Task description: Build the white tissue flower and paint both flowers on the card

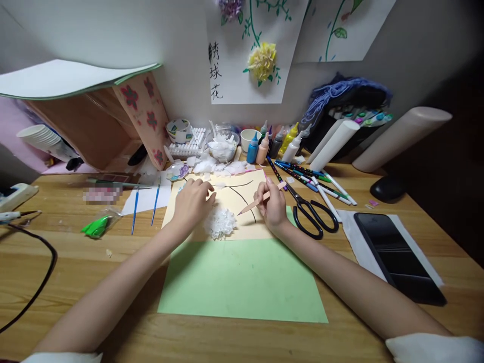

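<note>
A pale yellow sheet (230, 199) with curved black lines lies on the wooden desk, partly over a green sheet (242, 285). A white tissue-paper flower (220, 222) sits on the yellow sheet. My left hand (192, 203) rests just above and left of the flower, fingers curled and pinched together on something I cannot make out. My right hand (273, 204) grips a thin pink wooden stick (260, 199), whose pointed tip is aimed at the flower's right edge.
Black scissors (312, 212) lie right of my right hand, with markers (313, 180) beyond. A phone (397, 254) lies on white paper at right. Paint bottles (272, 143), a bowl of white paper bits (222, 147) and white rolls (401, 137) line the back. Blue brushes (135, 216) and a black cable (36, 282) lie left.
</note>
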